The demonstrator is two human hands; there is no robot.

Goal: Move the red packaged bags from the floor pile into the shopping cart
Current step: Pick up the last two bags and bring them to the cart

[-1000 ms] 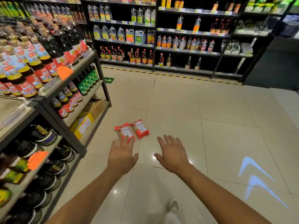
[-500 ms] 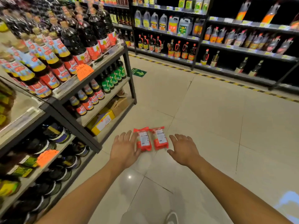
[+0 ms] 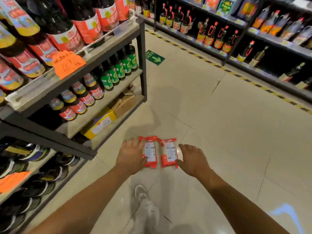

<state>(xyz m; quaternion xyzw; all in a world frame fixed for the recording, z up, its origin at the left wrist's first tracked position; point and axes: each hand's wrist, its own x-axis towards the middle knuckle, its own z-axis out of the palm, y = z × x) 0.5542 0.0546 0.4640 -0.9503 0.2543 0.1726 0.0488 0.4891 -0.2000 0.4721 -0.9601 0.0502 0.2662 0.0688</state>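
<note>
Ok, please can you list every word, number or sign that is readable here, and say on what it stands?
No text can be quoted; nothing reads clearly.
On the green floor sign: a white arrow; the words beside it are blurred.
On the orange price tag, at the shelf edge: handwriting, blurred.
On the left red bag and the right red bag: white labels, print too small.
On the bottle labels and the yellow box: blurred.

Bottle shelf (image 3: 142, 65) left of left hand (image 3: 130, 156), yellow box (image 3: 99, 124) on its bottom tier. Green arrow floor sticker (image 3: 155, 57) well ahead of right hand (image 3: 192, 160). White shoe (image 3: 141, 193) behind both.
</note>
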